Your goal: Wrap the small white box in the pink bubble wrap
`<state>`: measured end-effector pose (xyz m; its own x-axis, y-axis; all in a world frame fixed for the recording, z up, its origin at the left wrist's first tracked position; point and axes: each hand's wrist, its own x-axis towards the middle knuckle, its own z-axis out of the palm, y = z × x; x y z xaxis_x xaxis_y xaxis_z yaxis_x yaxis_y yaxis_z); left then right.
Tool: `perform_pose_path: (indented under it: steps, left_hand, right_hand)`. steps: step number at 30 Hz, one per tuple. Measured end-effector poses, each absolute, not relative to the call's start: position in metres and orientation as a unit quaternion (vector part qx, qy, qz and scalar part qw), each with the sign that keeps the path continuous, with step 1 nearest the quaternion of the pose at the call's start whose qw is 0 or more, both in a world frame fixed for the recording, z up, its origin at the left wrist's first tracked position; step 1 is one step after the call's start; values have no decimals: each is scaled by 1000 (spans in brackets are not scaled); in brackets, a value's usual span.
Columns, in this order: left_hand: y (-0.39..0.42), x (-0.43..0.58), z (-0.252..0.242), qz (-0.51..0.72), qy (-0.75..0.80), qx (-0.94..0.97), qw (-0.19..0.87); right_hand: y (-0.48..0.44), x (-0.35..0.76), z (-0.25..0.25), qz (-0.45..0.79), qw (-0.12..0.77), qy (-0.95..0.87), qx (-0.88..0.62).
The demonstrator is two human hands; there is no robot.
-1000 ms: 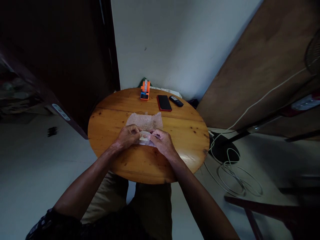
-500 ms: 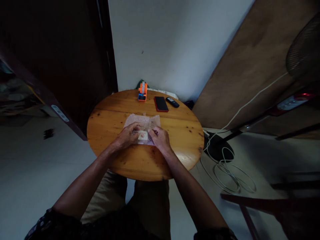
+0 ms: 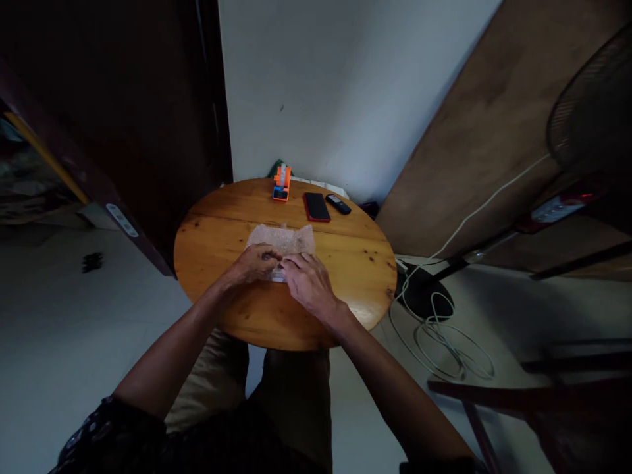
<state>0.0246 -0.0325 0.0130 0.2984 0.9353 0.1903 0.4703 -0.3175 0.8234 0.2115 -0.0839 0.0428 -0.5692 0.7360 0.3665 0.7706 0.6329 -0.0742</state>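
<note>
A sheet of bubble wrap lies on the round wooden table in front of me. My left hand is at its left side, fingers curled and closed on the wrap's edge. My right hand reaches over the right half, its fingertips pinched on the wrap close to the left fingertips. Beneath the fingers, a small pale flat object lies on the wrap, now mostly covered by my hands and the wrap, so its kind cannot be made out.
On the round wooden table, an orange tape dispenser stands at the back. Right of it lie a dark phone-like rectangle with a red edge and a small black keypad phone. A standing fan and a loose white cable are at right.
My right hand has moved left across the wrap, bringing its fingertips up to the left ones and covering the pale object. My view has shifted slightly.
</note>
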Motion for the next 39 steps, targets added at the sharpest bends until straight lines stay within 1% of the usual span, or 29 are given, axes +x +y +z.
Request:
perform_pose_path:
  steps: [3, 9, 11, 17, 19, 22, 25, 31, 34, 39]
  left_hand:
    - [-38, 16, 13, 356, 488, 716, 350]
    - [-44, -15, 6, 337, 538, 692, 344]
    - [-43, -20, 4, 327, 568, 689, 311]
    - [-51, -25, 10, 275, 641, 697, 166]
    - [-58, -28, 17, 234, 668, 690, 152]
    - [-65, -29, 27, 171, 697, 670, 190]
    - [-64, -27, 31, 145, 703, 647, 256]
    - [-56, -28, 30, 167, 691, 630, 312]
    - [-57, -28, 33, 220, 677, 592, 378]
    - [-62, -8, 39, 363, 623, 517, 461]
  right_hand:
    - [-81, 208, 42, -40, 145, -892, -426]
    - [-80, 207, 46, -72, 99, -906, -406]
    - [-80, 205, 48, -81, 87, -910, -397]
    - [-80, 195, 54, -85, 69, -916, -385]
    - [-80, 193, 58, -107, 43, -918, -379]
    - [-79, 189, 63, -142, -6, -919, -369]
    - [-78, 188, 66, -164, -42, -918, -359]
    - [-74, 191, 64, -155, -32, -921, -355]
    - [-72, 192, 60, -148, -26, -923, -355]
    - [-70, 192, 56, -142, -4, -925, -353]
